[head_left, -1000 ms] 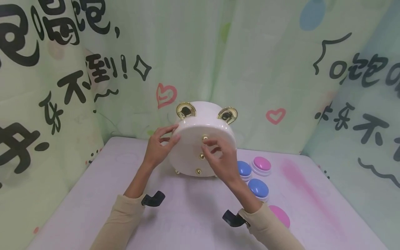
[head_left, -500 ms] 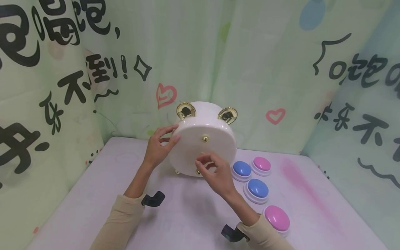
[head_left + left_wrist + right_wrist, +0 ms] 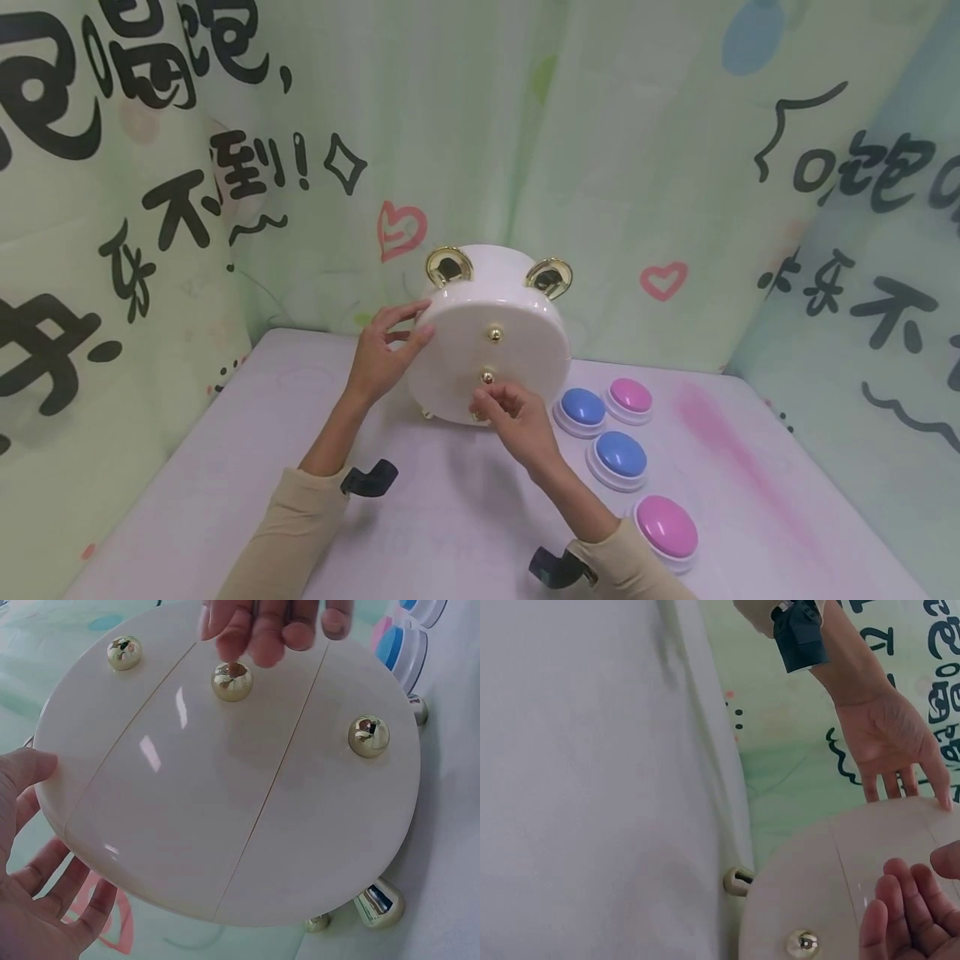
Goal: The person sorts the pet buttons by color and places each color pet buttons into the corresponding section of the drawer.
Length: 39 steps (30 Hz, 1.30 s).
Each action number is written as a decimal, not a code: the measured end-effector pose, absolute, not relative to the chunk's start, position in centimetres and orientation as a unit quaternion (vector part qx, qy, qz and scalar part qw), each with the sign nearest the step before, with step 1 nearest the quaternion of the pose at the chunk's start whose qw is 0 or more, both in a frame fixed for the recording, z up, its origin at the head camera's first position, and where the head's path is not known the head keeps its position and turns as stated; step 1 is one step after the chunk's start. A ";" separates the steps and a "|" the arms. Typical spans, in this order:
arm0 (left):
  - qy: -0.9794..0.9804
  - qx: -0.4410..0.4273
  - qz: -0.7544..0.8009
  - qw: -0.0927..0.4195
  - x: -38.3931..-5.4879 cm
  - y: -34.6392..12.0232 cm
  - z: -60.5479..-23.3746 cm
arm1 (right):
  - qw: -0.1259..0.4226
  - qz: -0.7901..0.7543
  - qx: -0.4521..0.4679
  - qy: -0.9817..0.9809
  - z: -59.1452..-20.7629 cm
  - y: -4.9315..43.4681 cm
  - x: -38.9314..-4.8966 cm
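A round white drawer box [image 3: 450,367] with gold knobs and gold ear-like rings stands upright on the table. Two seams cross its front, and all its drawers look flush. My left hand [image 3: 381,348] holds the box's left edge, thumb at the front rim and fingers along the side. In front of the lower part hovers my right hand [image 3: 521,425], its fingers loosely bent and apart from the thumb, with nothing between them. The middle knob [image 3: 231,681] shows just beyond its fingertips in the left wrist view. The lowest knob [image 3: 804,943] is partly hidden in the head view.
Right of the box stand two blue push buttons [image 3: 621,454] and two pink push buttons [image 3: 666,527] on white bases. A printed curtain [image 3: 585,167] surrounds the pale table [image 3: 420,533] at the back and sides.
My right hand has moved down from the top knob, past the middle one, to in front of the lowest. The left hand and the box have stayed in place.
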State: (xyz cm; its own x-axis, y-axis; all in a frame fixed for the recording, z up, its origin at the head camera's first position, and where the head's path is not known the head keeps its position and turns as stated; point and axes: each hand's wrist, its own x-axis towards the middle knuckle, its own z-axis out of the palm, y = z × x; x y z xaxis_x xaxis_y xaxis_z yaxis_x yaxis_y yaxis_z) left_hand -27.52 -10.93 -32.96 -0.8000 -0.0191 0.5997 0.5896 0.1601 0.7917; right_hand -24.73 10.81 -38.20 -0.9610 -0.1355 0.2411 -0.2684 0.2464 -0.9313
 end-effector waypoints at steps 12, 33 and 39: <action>-0.719 -0.197 -0.619 0.247 -27.5 -10.9 -32.9 | -0.026 0.636 0.063 -0.769 -38.6 10.6 -25.8; -0.717 -0.197 -0.620 0.250 -27.5 -10.7 -32.9 | -0.071 0.733 0.013 -0.676 -38.3 10.2 -27.1; -0.718 -0.199 -0.618 0.252 -27.6 -10.7 -33.0 | -0.070 0.730 0.006 -0.680 -38.3 10.4 -26.7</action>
